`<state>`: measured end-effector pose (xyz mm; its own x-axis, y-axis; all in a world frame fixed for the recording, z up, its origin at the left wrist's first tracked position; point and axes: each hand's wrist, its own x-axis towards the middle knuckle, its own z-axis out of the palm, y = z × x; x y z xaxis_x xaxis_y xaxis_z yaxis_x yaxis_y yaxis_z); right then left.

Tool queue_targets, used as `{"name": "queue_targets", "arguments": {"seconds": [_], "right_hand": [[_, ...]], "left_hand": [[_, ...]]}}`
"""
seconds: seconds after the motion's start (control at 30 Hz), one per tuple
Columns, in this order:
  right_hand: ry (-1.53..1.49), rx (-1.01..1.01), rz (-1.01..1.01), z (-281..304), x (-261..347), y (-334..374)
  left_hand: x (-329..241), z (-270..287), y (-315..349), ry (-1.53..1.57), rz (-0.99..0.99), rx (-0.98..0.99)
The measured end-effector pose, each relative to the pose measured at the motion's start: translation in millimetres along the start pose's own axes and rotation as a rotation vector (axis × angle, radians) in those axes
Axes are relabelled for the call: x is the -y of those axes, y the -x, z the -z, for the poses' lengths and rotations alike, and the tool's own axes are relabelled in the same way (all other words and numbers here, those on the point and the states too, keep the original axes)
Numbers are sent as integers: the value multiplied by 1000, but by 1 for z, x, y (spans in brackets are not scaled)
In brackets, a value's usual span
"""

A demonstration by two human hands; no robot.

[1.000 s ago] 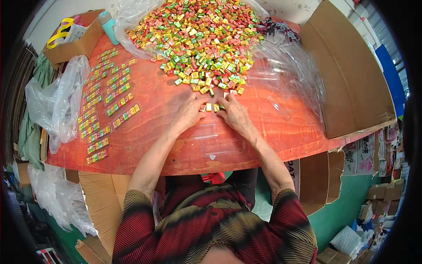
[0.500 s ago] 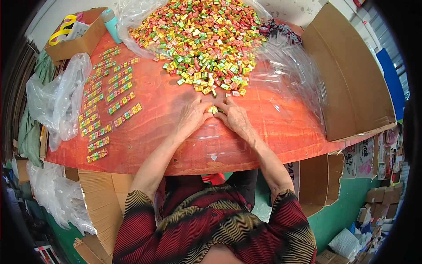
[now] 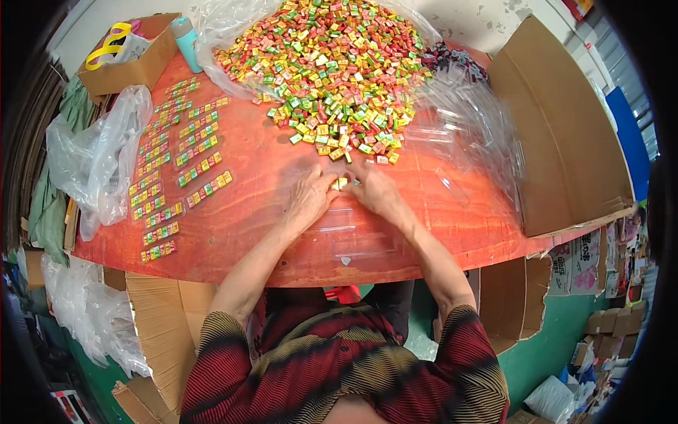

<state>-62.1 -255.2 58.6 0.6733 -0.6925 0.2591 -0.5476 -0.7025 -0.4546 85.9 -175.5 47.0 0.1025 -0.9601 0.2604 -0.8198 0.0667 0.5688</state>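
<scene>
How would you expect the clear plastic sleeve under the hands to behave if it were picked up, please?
The sleeve looks thin and see-through, so it is probably floppy and very light. Its glossy surface on the smooth table suggests it may slide easily. The left hand and right hand press candies at its end, which probably keeps it in place.

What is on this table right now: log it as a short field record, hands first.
left hand: on the table, fingertips at a few small candies
right hand: opposite the left, fingertips at the same candies
grip: cannot tell whether either hand is closed on them
under the hands: clear plastic sleeve lying flat
table: red-orange top
pile: loose multicoloured candies on a clear plastic sheet, far side
packed strips: rows of filled strips, left side
cardboard box: far left corner
</scene>
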Motion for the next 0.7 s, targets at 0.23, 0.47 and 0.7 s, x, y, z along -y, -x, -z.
{"name": "queue_targets", "arguments": {"seconds": [0.23, 0.47, 0.7], "right_hand": [[171, -232, -135, -9, -2, -84], [88, -127, -211, -7, -4, -85], [16, 229, -188, 11, 22, -38]], "left_hand": [[0, 1, 0, 44, 30, 19], [9, 7, 4, 34, 68, 33], [12, 24, 7, 50, 104, 84]]}}
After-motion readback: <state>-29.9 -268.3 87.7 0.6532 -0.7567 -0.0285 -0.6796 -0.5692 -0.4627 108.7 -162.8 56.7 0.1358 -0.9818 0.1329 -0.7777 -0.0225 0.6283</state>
